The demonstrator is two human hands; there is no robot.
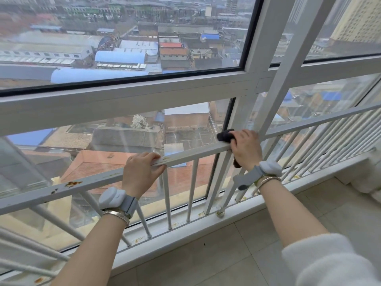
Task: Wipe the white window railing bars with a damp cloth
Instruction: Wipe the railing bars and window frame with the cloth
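High-rise window glass backs the white top rail (pixel 191 154). Left hand (pixel 142 170) grips the rail bare. Right hand (pixel 246 148) clutches a dark cloth (pixel 224 135) against the rail beside the post. Risk: rust spots (pixel 73 183) at left may get missed.

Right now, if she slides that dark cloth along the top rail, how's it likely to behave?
The cloth looks soft and floppy: it bunches under the right hand and a tail hangs below the top rail. It probably drags rather than glides, and may snag slightly on the rusty spots further left.
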